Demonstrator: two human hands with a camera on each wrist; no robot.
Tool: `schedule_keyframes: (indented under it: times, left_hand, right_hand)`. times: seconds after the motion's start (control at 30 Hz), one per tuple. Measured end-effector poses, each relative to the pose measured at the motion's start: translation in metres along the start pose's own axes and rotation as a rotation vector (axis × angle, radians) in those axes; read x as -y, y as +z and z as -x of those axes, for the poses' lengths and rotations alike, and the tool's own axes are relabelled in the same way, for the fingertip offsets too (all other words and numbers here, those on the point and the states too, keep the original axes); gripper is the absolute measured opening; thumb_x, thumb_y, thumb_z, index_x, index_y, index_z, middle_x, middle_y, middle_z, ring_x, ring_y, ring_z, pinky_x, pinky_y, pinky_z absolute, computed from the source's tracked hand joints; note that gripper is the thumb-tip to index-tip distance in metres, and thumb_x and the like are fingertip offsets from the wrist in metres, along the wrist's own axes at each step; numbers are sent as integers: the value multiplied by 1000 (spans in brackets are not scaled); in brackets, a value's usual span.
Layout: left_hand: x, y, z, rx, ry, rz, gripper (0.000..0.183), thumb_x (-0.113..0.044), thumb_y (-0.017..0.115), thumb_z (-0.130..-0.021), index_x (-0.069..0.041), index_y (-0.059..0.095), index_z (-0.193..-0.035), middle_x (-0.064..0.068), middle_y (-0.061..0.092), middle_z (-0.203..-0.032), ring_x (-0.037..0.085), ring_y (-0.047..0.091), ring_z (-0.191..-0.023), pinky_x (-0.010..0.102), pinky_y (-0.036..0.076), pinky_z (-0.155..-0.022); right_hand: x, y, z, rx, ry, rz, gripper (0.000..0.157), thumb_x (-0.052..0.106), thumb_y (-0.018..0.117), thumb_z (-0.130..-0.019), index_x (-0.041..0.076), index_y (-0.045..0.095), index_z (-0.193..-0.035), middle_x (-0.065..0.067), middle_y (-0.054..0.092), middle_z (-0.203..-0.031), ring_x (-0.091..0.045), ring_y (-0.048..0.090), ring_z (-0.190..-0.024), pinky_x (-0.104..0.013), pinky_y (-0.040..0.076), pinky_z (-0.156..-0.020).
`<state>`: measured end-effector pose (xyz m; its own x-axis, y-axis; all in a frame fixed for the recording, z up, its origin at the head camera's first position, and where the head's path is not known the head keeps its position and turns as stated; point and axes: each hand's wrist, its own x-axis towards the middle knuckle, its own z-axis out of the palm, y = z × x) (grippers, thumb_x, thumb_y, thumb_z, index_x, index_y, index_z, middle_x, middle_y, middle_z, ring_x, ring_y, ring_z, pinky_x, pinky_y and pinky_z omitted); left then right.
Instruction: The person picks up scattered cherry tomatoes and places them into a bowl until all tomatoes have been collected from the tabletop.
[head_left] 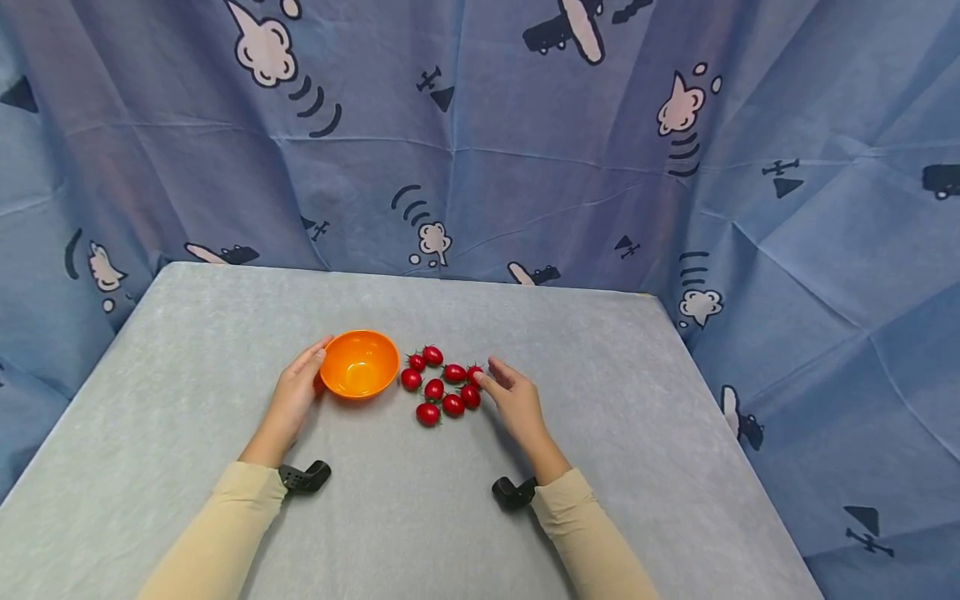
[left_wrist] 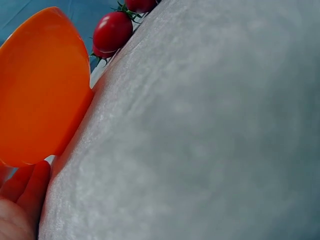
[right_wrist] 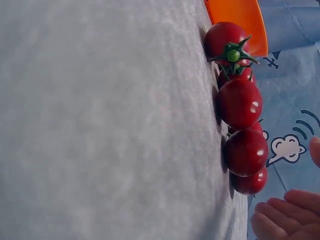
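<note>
An orange bowl (head_left: 360,364) stands upright on the table, with no contents visible inside. My left hand (head_left: 296,387) rests against its left side, fingers (left_wrist: 34,187) fairly straight along the outside in the left wrist view. Several red cherry tomatoes (head_left: 433,389) with green stems lie in a loose group right of the bowl. At the group's right edge is my right hand (head_left: 521,408), thumb and fingers apart, the thumb partly covering a tomato (head_left: 474,374). The right wrist view shows nothing between its fingers (right_wrist: 290,215).
A pale grey cloth covers the table (head_left: 375,517). Behind and to the right hangs a blue curtain (head_left: 525,192) printed with planes and clouds. Each wrist wears a black device (head_left: 306,477), and both arms have beige sleeves (head_left: 225,533).
</note>
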<state>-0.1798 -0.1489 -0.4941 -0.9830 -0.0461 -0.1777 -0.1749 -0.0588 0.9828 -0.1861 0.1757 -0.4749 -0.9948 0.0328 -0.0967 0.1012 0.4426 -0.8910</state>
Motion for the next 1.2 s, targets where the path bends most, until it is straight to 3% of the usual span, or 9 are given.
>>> schedule_keyframes:
  times: [0.4, 0.8, 1.03, 1.2]
  left_hand:
    - [3, -1, -2, -10, -24, 54, 53, -33, 35, -109, -7, 32, -155, 6, 30, -164, 18, 27, -151, 32, 26, -124]
    - [6, -1, -3, -12, -27, 45, 54, -34, 34, -109, -7, 31, -156, 5, 29, -164, 17, 26, -151, 37, 24, -126]
    - [9, -1, -4, -13, -29, 61, 54, -35, 35, -109, -8, 32, -155, 6, 30, -164, 17, 30, -149, 28, 30, -122]
    - [8, 0, -3, -16, -30, 48, 53, -34, 35, -109, -8, 32, -156, 5, 30, -164, 17, 28, -150, 33, 26, -124]
  right_hand:
    - [-3, 6, -9, -1, 10, -50, 59, 30, 72, -92, 3, 54, -142, -15, 58, -142, -29, 55, -133, -44, 50, -107]
    - [-5, 10, -14, -2, 38, -63, 56, 26, 72, -92, 5, 55, -141, -14, 58, -143, -27, 53, -135, -43, 51, -106]
    - [-7, 13, -19, -17, 17, -45, 51, 22, 72, -92, 3, 58, -137, -15, 61, -139, -28, 56, -132, -43, 53, -104]
    - [-6, 13, -21, -22, 27, -49, 51, 21, 73, -91, 3, 59, -137, -15, 62, -137, -28, 57, -130, -43, 53, -103]
